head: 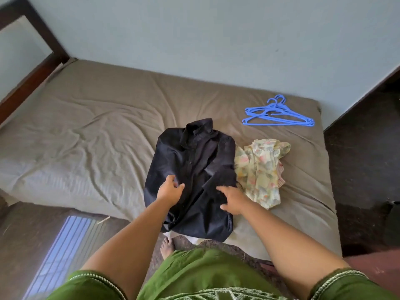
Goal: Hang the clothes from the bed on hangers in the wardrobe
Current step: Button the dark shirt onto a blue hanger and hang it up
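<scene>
While both hands reach onto the dark shirt (pixel 192 169) lying collar-away near the bed's (pixel 86 118) front edge, the left hand (pixel 170 189) curls its fingers into the cloth, apparently pinching a fold; the right hand (pixel 232 199) lies on it with fingers spread and relaxed. Risks, as judged: the hem overhangs the edge, so a one-sided pull could drag the shirt to the floor; the floral garment (pixel 259 169) touching its right side may be carried along. Blue hangers (pixel 279 115) lie well apart, near the far corner. Hidden: the wardrobe, the left fingertips, the hanger count, any cloth beneath the floral garment.
</scene>
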Available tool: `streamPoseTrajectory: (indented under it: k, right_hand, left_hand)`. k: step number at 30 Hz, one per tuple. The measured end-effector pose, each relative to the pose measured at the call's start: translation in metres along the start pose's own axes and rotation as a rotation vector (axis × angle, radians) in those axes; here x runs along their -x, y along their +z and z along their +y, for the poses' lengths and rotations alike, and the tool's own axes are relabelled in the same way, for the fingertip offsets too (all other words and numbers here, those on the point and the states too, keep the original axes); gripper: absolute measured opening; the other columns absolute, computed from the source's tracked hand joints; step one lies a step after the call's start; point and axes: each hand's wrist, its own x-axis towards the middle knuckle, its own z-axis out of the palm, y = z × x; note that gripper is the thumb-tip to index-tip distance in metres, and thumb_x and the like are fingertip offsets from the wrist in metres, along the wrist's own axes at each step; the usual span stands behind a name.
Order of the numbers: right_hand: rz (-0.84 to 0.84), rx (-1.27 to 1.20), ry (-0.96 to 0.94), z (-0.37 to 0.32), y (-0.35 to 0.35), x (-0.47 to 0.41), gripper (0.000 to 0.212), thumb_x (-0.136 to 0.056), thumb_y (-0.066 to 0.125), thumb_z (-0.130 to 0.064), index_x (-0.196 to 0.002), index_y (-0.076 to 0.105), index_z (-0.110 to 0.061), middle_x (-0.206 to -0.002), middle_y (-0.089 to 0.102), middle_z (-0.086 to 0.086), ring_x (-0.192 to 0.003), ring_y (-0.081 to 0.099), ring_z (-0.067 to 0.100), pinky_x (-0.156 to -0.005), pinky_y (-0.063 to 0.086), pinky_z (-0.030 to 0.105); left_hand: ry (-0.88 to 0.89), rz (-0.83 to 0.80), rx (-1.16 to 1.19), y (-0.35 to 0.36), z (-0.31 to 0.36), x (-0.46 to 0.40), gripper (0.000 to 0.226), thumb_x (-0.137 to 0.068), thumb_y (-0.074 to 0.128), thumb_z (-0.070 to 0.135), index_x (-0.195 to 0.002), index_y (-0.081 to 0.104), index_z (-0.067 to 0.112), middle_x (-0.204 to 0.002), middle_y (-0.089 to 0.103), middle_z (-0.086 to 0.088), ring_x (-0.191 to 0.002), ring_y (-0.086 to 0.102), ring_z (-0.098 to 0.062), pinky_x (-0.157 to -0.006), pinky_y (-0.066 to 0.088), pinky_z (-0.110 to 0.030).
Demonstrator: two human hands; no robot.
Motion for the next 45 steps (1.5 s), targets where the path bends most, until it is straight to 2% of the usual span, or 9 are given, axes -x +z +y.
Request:
streamPoseTrajectory:
  k: [13, 17, 22, 25, 28, 32, 37, 41, 45]
  right_hand:
    - [-0.200, 0.092, -0.126, -0.129, 0.066, -0.102, 0.049, -0.098, 0.050, -0.017, -0.144, 0.035, -0.020, -0.141, 0.038, 0.010, -0.124, 0.046, 0.034, -0.100, 0.043, 0.046]
    - [-0.292, 0.159, -0.192, -0.181, 0.104, -0.133, 0.050, -0.094, 0.050, -0.016, -0.142, 0.040, -0.029, -0.144, 0.026, 0.011, -0.126, 0.042, 0.036, -0.100, 0.042, 0.044]
    - [-0.318, 0.144, 0.008, -0.212, 0.155, -0.168, 0.063, -0.099, 0.048, -0.033, -0.153, 0.020, -0.017, -0.161, -0.012, 0.001, -0.148, 0.002, 0.023, -0.119, 0.016, 0.036]
    - [-0.276, 0.156, 0.122, -0.207, 0.163, -0.177, 0.052, -0.098, 0.048, -0.024, -0.146, 0.034, -0.010, -0.159, 0.012, 0.010, -0.146, 0.016, 0.029, -0.117, 0.023, 0.037]
    - [-0.005, -0.078, 0.133, -0.210, 0.151, -0.181, 0.019, -0.088, 0.066, -0.031, -0.095, 0.068, -0.013, -0.109, 0.063, 0.006, -0.103, 0.061, 0.024, -0.088, 0.048, 0.032]
    - [0.356, -0.492, 0.235, -0.208, 0.104, -0.183, 0.039, -0.071, 0.070, -0.014, -0.049, 0.038, -0.014, -0.051, 0.030, 0.002, -0.052, 0.034, 0.016, -0.054, 0.030, 0.031]
    - [0.592, -0.819, 0.576, -0.162, 0.065, -0.180, 0.028, -0.072, 0.057, -0.001, -0.051, 0.038, -0.005, -0.057, 0.023, 0.006, -0.060, 0.022, 0.018, -0.050, 0.020, 0.032]
    - [0.557, -0.310, 0.550, -0.098, 0.064, -0.172, 0.035, -0.079, 0.058, -0.007, -0.060, 0.030, -0.013, -0.059, 0.029, 0.007, -0.057, 0.028, 0.025, -0.054, 0.017, 0.037]
    - [0.384, -0.079, 0.551, -0.077, 0.093, -0.182, 0.014, -0.087, 0.059, -0.020, -0.101, 0.060, -0.017, -0.112, 0.050, 0.010, -0.101, 0.050, 0.032, -0.082, 0.045, 0.038]
  left_hand:
    - [-0.453, 0.094, 0.050, -0.070, -0.167, -0.022, 0.063, -0.096, 0.054, 0.030, -0.148, 0.027, 0.007, -0.142, 0.048, -0.017, -0.130, 0.046, -0.035, -0.102, 0.037, -0.037]
    - [-0.440, 0.058, 0.071, -0.082, -0.186, -0.041, 0.059, -0.098, 0.051, 0.028, -0.149, 0.028, 0.009, -0.142, 0.049, -0.016, -0.129, 0.046, -0.035, -0.101, 0.037, -0.036]
    - [-0.348, -0.022, 0.128, -0.081, -0.191, -0.070, 0.057, -0.098, 0.052, 0.030, -0.149, 0.028, 0.015, -0.138, 0.053, -0.009, -0.118, 0.055, -0.029, -0.088, 0.045, -0.032]
    - [-0.320, -0.066, 0.144, -0.082, -0.195, -0.081, 0.059, -0.097, 0.054, 0.033, -0.148, 0.029, 0.018, -0.135, 0.054, -0.005, -0.105, 0.059, -0.025, -0.071, 0.050, -0.028]
    - [-0.354, -0.074, 0.153, -0.086, -0.205, -0.084, 0.059, -0.096, 0.055, 0.035, -0.147, 0.031, 0.016, -0.135, 0.055, -0.006, -0.111, 0.058, -0.025, -0.082, 0.047, -0.029]
    - [-0.495, -0.112, 0.246, -0.086, -0.203, -0.098, 0.063, -0.097, 0.053, 0.039, -0.146, 0.032, 0.007, -0.142, 0.047, -0.014, -0.126, 0.048, -0.032, -0.101, 0.041, -0.035]
    - [-0.386, -0.225, 0.096, -0.051, -0.171, -0.115, 0.064, -0.099, 0.045, 0.044, -0.148, 0.027, 0.006, -0.149, 0.039, -0.017, -0.136, 0.037, -0.034, -0.109, 0.032, -0.037]
    - [-0.404, -0.187, -0.096, -0.019, -0.161, -0.143, 0.063, -0.096, 0.051, 0.040, -0.144, 0.030, 0.006, -0.147, 0.036, -0.013, -0.136, 0.033, -0.033, -0.108, 0.033, -0.040]
    - [-0.723, -0.180, 0.195, -0.005, -0.161, -0.165, 0.073, -0.088, 0.063, 0.046, -0.141, 0.037, 0.003, -0.139, 0.046, -0.014, -0.115, 0.055, -0.031, -0.082, 0.052, -0.037]
